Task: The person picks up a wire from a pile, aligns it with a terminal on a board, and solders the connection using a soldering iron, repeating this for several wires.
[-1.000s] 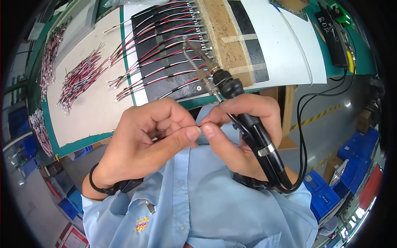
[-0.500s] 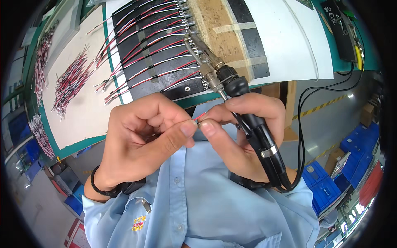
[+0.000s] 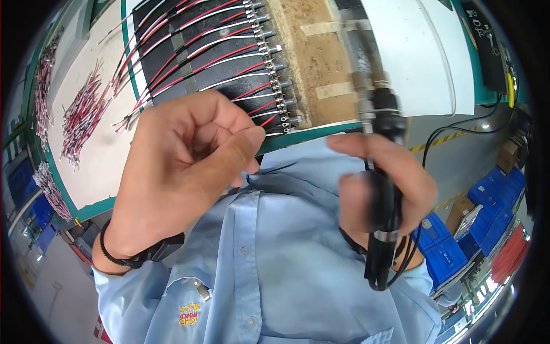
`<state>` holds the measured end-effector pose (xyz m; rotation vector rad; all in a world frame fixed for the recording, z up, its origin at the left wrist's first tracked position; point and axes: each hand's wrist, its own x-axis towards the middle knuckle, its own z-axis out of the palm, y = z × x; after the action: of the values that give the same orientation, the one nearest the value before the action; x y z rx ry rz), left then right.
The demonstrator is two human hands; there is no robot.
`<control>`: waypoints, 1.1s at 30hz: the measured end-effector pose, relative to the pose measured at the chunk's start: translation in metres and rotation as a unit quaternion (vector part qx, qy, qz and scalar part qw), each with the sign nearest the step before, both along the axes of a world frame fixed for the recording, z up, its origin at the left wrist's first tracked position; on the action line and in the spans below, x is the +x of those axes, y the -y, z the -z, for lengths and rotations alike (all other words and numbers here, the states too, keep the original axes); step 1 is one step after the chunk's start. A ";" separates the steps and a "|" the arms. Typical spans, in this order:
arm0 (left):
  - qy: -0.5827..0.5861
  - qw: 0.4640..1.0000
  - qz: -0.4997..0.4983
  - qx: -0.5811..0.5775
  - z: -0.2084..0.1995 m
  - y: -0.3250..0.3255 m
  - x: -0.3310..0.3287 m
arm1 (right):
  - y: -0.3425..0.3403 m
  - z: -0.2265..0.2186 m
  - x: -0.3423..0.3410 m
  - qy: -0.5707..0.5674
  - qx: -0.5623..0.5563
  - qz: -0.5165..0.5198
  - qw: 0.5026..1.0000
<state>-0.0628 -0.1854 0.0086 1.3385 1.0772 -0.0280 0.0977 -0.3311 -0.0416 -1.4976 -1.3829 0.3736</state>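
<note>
My left hand is at the near edge of the bench, its thumb and forefinger pinched together. A short red wire shows just beyond the fingertips, by the last metal-lugged parts; the rest of it is hidden by the hand. My right hand, blurred by motion, is wrapped round a black-handled soldering iron with a thin metal tube alongside. Its tip points away from me, over the brown strip. Small metal parts with solder lugs stand in a row, with red and white wires running left from several of them.
The wires lie over a black board next to a brown strip with tape. Loose bundles of red, white and black wires lie at left. A black cable trails from the iron. Blue bins stand at lower right.
My hands have come apart. The right hand and soldering iron moved right, the tip leaving the row of parts. My left hand moved up and left, nearer the row.
</note>
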 end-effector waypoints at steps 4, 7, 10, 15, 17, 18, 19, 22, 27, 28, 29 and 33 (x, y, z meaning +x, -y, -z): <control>-0.017 0.998 0.031 -0.046 0.003 -0.009 0.006 | 0.020 0.008 0.012 0.114 0.014 0.062 0.991; -0.044 0.995 0.038 -0.084 0.002 -0.018 0.013 | 0.037 0.015 0.007 0.042 0.063 0.096 0.992; -0.088 0.987 0.057 -0.122 0.000 -0.029 0.018 | 0.047 0.018 0.008 -0.048 0.109 0.044 0.992; -0.102 0.984 0.065 -0.131 0.001 -0.035 0.021 | 0.047 0.002 0.015 -0.091 0.048 -0.063 0.993; -0.091 0.984 0.065 -0.138 0.002 -0.035 0.021 | 0.043 0.002 0.017 -0.084 0.048 -0.088 0.991; -0.092 0.983 0.065 -0.142 0.002 -0.036 0.021 | 0.042 0.002 0.018 -0.077 0.045 -0.089 0.992; -0.093 0.983 0.066 -0.147 0.002 -0.037 0.020 | 0.040 0.002 0.019 -0.073 0.042 -0.092 0.992; -0.096 0.980 0.067 -0.160 0.003 -0.038 0.017 | 0.039 0.000 0.016 -0.074 0.038 -0.077 0.994; -0.036 0.988 0.030 -0.144 0.004 -0.030 0.010 | 0.030 0.013 0.003 -0.057 0.057 -0.060 0.995; -0.010 0.991 0.018 -0.136 0.004 -0.026 0.009 | 0.026 0.017 0.001 -0.051 0.063 -0.057 0.995; 0.005 0.990 0.002 -0.138 0.001 -0.024 0.007 | 0.022 0.020 0.001 -0.045 0.069 -0.053 0.995; 0.022 0.993 -0.006 -0.112 -0.011 -0.016 0.001 | 0.012 0.009 0.018 -0.040 0.010 -0.140 0.989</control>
<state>-0.0615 -0.1694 0.0196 1.1258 1.0132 -0.1085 0.1159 -0.3426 -0.0510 -1.2595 -1.5303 0.5866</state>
